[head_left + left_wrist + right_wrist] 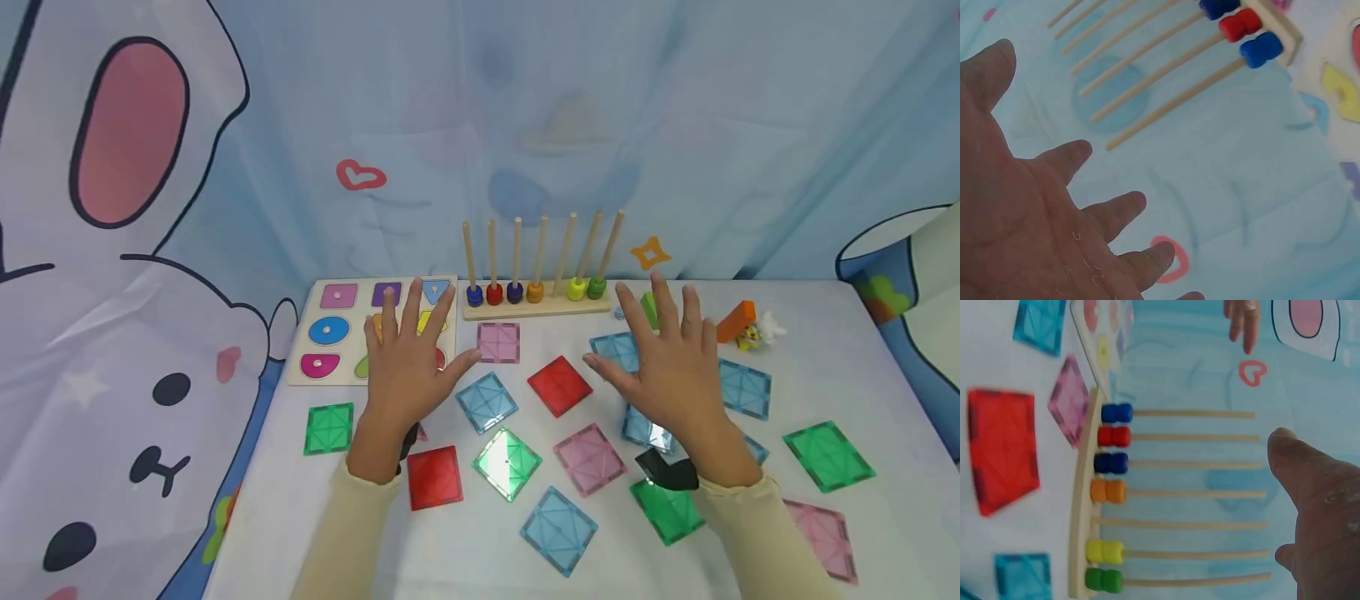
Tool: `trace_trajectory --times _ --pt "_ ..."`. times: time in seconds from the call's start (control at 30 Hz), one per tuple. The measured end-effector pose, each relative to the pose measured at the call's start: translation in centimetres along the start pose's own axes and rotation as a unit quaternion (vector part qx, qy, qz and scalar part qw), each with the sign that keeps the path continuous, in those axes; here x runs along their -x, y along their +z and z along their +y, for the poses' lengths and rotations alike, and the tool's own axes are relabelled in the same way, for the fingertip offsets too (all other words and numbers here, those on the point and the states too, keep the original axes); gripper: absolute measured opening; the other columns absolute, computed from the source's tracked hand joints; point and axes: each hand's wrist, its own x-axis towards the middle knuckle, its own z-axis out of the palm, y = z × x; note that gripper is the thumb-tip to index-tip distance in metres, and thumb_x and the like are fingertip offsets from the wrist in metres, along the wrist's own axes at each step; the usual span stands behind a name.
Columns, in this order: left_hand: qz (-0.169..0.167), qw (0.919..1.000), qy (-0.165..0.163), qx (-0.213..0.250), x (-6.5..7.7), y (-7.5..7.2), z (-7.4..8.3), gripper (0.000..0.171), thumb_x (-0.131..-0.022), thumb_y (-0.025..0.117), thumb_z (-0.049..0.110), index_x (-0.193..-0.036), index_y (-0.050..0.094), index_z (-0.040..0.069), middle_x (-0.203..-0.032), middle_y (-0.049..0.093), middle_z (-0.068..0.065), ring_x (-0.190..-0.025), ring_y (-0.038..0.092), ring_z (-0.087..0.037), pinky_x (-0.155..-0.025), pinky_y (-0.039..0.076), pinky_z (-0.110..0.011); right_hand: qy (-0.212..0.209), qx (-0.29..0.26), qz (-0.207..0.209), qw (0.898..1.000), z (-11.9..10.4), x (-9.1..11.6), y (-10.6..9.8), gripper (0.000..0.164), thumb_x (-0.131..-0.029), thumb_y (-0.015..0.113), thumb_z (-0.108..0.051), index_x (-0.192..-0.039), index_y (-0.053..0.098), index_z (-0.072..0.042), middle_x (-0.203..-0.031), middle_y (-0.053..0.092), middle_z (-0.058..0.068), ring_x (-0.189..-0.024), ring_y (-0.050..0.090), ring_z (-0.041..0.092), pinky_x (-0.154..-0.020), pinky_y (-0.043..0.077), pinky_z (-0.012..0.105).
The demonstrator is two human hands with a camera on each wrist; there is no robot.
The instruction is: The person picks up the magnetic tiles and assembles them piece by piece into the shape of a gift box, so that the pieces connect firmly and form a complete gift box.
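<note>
Nearest first: a blue tile (559,531) lay well short of the peg rack (536,310), w/ a green tile (507,463) & a pink tile (590,458) closer to it. Then the hands, both up in the air! L hand (405,371) was short of the rack's L end, spread wide, gripping nil; R hand (671,379) was short of its R end, also spread & empty, w/ blue tiles (617,346) partly hidden by it. And the key bit: the rack sat ahead of both hands & btwn them, long axis running L to R, neither hand touching. Which was nearer? Approx level, too close to call. Puzzle board (354,346) lay just L of the rack; behind the rack hung a blue curtain (525,125).
</note>
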Motion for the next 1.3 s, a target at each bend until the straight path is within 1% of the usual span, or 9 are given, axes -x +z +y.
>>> trace_trajectory --times 0.13,0.27,0.4,0.47,0.7,0.83,1.0,1.13,1.3 --pt "-0.016 0.9998 -0.009 0.007 3.9 0.8 -0.7 0.087 -0.078 0.041 0.078 -0.149 0.007 0.043 -0.159 0.008 -0.003 -0.143 0.004 -0.035 -0.105 0.014 -0.066 -0.017 -0.014 0.000 1.000 -1.1 3.7 0.9 0.100 -0.074 0.062 -0.066 -0.152 0.011 -0.031 -0.159 0.003 0.010 -0.142 0.001 0.043 -0.099 0.017 0.073" --pt "-0.046 0.9983 0.011 0.033 8.3 1.9 -0.8 0.090 -0.076 0.059 0.069 -0.150 0.020 0.037 -0.155 0.021 -0.002 -0.140 0.019 -0.031 -0.104 0.023 -0.061 -0.026 -0.034 -0.011 0.999 -3.0 8.2 2.5 0.105 -0.069 0.074 -0.057 -0.152 0.016 -0.026 -0.155 0.017 0.015 -0.139 0.018 0.044 -0.096 0.029 0.069" --pt "-0.096 0.9923 0.020 0.074 11.8 3.5 -0.9 0.095 -0.065 0.079 0.056 -0.145 0.034 0.032 -0.145 0.038 0.002 -0.131 0.034 -0.023 -0.097 0.034 -0.055 -0.042 -0.068 -0.035 0.996 -5.3 12.7 4.0 0.101 -0.065 0.080 -0.052 -0.147 0.032 -0.021 -0.140 0.041 0.012 -0.117 0.044 0.034 -0.086 0.047 0.054" --pt "-0.120 0.9888 0.016 0.087 13.0 4.4 -1.0 0.097 -0.060 0.084 0.051 -0.143 0.038 0.032 -0.141 0.042 0.005 -0.127 0.036 -0.020 -0.093 0.036 -0.052 -0.054 -0.083 -0.052 0.994 -6.4 14.5 4.7 0.096 -0.063 0.081 -0.052 -0.143 0.039 -0.020 -0.131 0.047 0.008 -0.106 0.047 0.026 -0.081 0.049 0.045" --pt "-0.156 0.9844 0.035 0.073 14.4 6.5 -1.3 0.098 -0.058 0.088 0.044 -0.142 0.039 0.032 -0.137 0.045 0.007 -0.124 0.038 -0.018 -0.092 0.035 -0.046 -0.082 -0.080 -0.085 0.990 -7.7 17.4 6.9 0.094 -0.060 0.084 -0.049 -0.139 0.044 -0.019 -0.121 0.050 0.004 -0.095 0.043 0.020 -0.073 0.044 0.033" --pt "-0.176 0.9796 0.051 0.083 14.6 6.2 -1.0 0.098 -0.056 0.089 0.042 -0.141 0.041 0.031 -0.131 0.048 0.004 -0.118 0.041 -0.020 -0.089 0.036 -0.048 -0.070 -0.070 -0.091 0.991 -7.5 17.8 7.4 0.088 -0.062 0.085 -0.041 -0.137 0.045 -0.016 -0.117 0.054 0.004 -0.094 0.044 0.021 -0.074 0.043 0.033" --pt "-0.211 0.9727 0.065 0.070 14.6 6.0 -0.3 0.100 -0.055 0.089 0.042 -0.141 0.039 0.031 -0.129 0.046 0.004 -0.117 0.040 -0.020 -0.089 0.037 -0.046 -0.047 -0.075 -0.095 0.992 -7.5 18.2 7.4 0.090 -0.063 0.084 -0.045 -0.138 0.045 -0.016 -0.121 0.053 0.006 -0.093 0.044 0.023 -0.076 0.043 0.035" --pt "-0.226 0.9691 0.077 0.061 14.8 5.6 -0.1 0.099 -0.054 0.090 0.037 -0.139 0.040 0.029 -0.129 0.046 0.003 -0.117 0.040 -0.021 -0.087 0.039 -0.044 -0.054 -0.087 -0.099 0.990 -8.3 18.8 7.6 0.094 -0.061 0.084 -0.051 -0.139 0.044 -0.017 -0.125 0.051 0.005 -0.093 0.044 0.021 -0.073 0.043 0.033" --pt "-0.242 0.9608 0.105 0.085 15.7 5.6 0.9 0.093 -0.055 0.090 0.038 -0.133 0.041 0.030 -0.126 0.045 0.007 -0.114 0.039 -0.017 -0.086 0.038 -0.042 -0.075 -0.106 -0.118 0.984 -8.5 19.3 7.5 0.091 -0.063 0.085 -0.039 -0.141 0.042 -0.022 -0.132 0.050 -0.003 -0.095 0.043 0.014 -0.076 0.044 0.029"
